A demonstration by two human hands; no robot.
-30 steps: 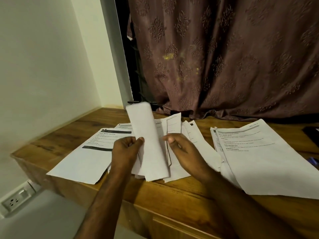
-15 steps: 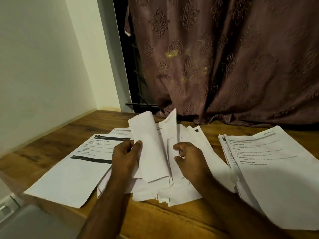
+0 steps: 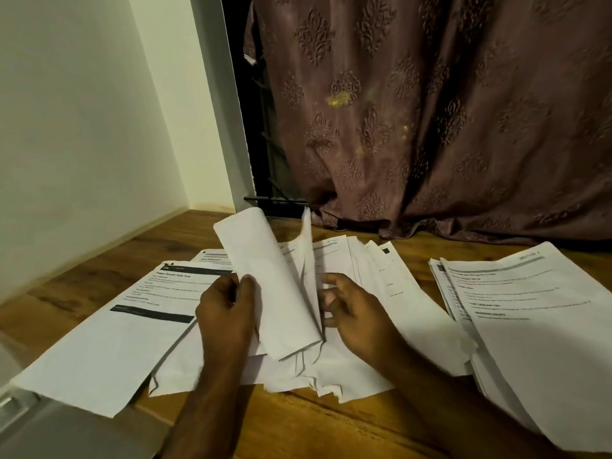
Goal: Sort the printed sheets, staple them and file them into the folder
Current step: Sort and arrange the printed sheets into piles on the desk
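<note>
big patterned curtain (image 3: 447, 111) fills the back, hanging down to the far edge of the wooden table (image 3: 314, 422), and the pale wall (image 3: 82, 127) runs along the table's left side. everything else sits on that table, so let's place it all against the middle pile.

the middle pile (image 3: 331, 372) is a loose, ragged fan of printed sheets lying flat in the centre of the table, corners poking out toward the near edge. to the right of it, just apart, the right stack (image 3: 536, 342) of printed sheets lies face up, headings visible but too blurred to read. to the left of the middle pile, the left sheet (image 3: 126, 336) lies face up with two dark bands across it, its near corner hanging past the table edge, and its right side tucked under the middle pile.

now the action: rising out of the middle pile, the curled sheets (image 3: 271, 286) are bent back and up, blank side toward us, standing almost on end.

left hand (image 3: 228, 313) is right at the left edge of those curled sheets, thumb on the front face and fingers curled behind, pinching them. right hand (image 3: 357, 316) rests on the middle pile just right of the curled sheets, fingers bent in against the pages' edges; whether it actually pinches one, can't tell from here.
</note>
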